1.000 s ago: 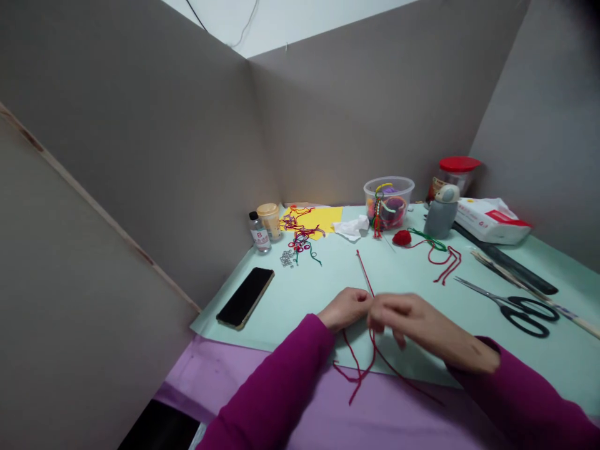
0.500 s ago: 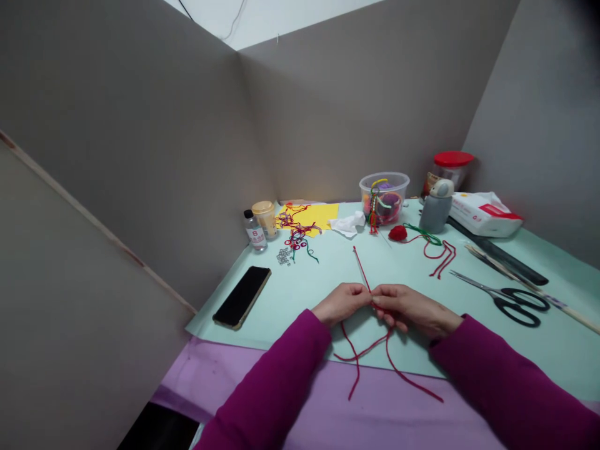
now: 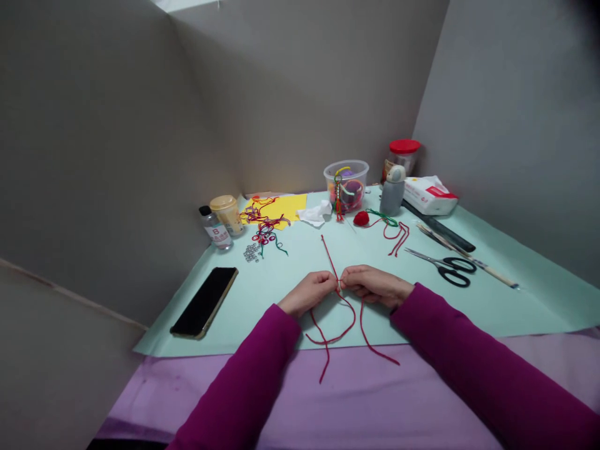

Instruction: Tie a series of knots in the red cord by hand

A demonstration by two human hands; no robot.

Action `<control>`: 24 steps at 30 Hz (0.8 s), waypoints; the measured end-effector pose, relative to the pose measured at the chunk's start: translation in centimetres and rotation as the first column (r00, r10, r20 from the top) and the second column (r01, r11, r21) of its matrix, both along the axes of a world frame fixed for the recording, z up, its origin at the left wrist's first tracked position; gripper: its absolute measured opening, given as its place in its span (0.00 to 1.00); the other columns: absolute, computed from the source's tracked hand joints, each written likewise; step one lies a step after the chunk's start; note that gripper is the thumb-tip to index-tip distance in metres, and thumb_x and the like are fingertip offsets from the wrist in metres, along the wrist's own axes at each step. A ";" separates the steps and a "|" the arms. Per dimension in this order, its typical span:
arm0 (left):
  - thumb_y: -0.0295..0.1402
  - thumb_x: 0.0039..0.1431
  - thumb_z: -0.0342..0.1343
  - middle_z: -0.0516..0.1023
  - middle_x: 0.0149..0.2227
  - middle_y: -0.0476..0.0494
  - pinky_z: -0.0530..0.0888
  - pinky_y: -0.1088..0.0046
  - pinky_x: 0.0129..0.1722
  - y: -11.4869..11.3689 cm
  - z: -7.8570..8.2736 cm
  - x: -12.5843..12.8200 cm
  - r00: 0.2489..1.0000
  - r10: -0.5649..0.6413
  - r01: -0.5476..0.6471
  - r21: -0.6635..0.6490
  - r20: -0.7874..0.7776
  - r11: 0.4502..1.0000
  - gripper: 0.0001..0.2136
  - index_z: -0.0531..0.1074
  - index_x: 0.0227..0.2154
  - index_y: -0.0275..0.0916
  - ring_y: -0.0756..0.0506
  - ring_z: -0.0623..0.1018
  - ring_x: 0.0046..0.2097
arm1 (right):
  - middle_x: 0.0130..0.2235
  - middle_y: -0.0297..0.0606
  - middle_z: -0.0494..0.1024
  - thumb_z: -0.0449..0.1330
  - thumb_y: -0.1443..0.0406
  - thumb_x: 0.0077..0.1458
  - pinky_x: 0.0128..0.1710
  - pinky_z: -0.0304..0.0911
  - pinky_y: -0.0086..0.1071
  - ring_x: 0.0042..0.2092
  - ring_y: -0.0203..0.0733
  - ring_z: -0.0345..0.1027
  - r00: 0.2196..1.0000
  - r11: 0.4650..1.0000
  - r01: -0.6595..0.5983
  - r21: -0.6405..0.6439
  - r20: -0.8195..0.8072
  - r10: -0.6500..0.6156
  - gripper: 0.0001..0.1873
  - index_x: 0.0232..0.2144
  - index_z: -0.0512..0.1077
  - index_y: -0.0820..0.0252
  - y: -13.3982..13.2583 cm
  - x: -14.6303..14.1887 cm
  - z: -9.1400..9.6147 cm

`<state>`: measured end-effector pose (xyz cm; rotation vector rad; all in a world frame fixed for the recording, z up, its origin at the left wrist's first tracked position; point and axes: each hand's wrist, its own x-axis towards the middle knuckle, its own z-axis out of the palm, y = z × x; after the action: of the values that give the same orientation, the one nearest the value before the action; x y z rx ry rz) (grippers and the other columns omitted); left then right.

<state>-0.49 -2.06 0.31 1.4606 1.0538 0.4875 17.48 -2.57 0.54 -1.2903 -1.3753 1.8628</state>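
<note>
Both of my hands meet at the middle of the pale green mat (image 3: 515, 294), pinching a red cord (image 3: 329, 255). My left hand (image 3: 307, 292) is closed on the cord from the left. My right hand (image 3: 375, 284) is closed on it from the right, fingertips almost touching the left ones. One straight end of the cord runs away from me across the mat. Its loose tails loop toward me onto the purple cover (image 3: 356, 400). Both sleeves are magenta.
A black phone (image 3: 204, 302) lies left. Black-handled scissors (image 3: 445, 267) and a long stick (image 3: 469, 257) lie right. At the back stand a small bottle (image 3: 216, 229), a cup (image 3: 227, 214), yellow paper with threads (image 3: 276, 209), a clear tub (image 3: 347, 184), a red-lidded jar (image 3: 402, 156), a tissue pack (image 3: 429, 194). Grey partitions enclose the desk.
My right hand drew back and closed in beside the left, both now pinching the cord at one spot. The view turned, so everything on the desk shifted left in the picture.
</note>
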 end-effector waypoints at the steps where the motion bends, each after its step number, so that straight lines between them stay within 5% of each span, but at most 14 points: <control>1: 0.43 0.52 0.53 0.51 0.17 0.58 0.45 0.76 0.17 0.0 0.0 0.0 1.000 0.000 0.000 0.016 -0.010 1.000 0.13 0.64 0.26 0.37 0.56 0.50 0.18 | 0.18 0.22 0.50 0.56 0.66 0.45 0.14 0.32 0.23 0.17 0.26 0.38 1.000 1.000 0.006 0.007 0.010 -0.006 0.05 0.23 0.62 0.59 0.0 -0.1 0.2; 10: 0.36 0.51 0.48 0.60 0.21 0.53 0.55 0.79 0.23 -0.2 -0.1 0.2 0.979 0.006 0.065 0.345 -0.202 0.936 0.10 0.66 0.22 0.35 0.53 0.59 0.25 | 0.16 0.22 0.48 0.54 0.62 0.48 0.15 0.31 0.26 0.16 0.27 0.36 0.991 0.999 0.016 0.042 0.129 -0.021 0.09 0.21 0.60 0.58 -0.4 -1.0 0.4; 18: 0.37 0.54 0.45 0.63 0.21 0.52 0.56 0.78 0.24 -0.1 1.6 -1.4 0.954 0.023 0.125 0.467 -0.300 0.875 0.14 0.72 0.25 0.34 0.53 0.60 0.25 | 0.16 0.23 0.50 0.54 0.64 0.45 0.14 0.33 0.26 0.17 0.27 0.39 0.976 0.990 0.102 0.093 0.183 -0.118 0.06 0.20 0.63 0.60 -0.5 -1.2 0.2; 24: 0.33 0.55 0.45 0.59 0.18 0.53 0.56 0.78 0.24 -1.7 1.2 0.2 0.935 -0.164 0.307 0.486 -0.314 0.818 0.13 0.69 0.20 0.34 0.54 0.57 0.23 | 0.14 0.22 0.49 0.55 0.66 0.43 0.15 0.32 0.27 0.16 0.27 0.38 0.985 0.993 0.102 0.067 0.131 -0.110 0.09 0.18 0.57 0.58 -0.6 -1.2 0.7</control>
<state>-0.29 -3.80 1.53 2.1723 0.9550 0.4302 16.26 -3.18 1.20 -1.4516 -1.3901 1.6780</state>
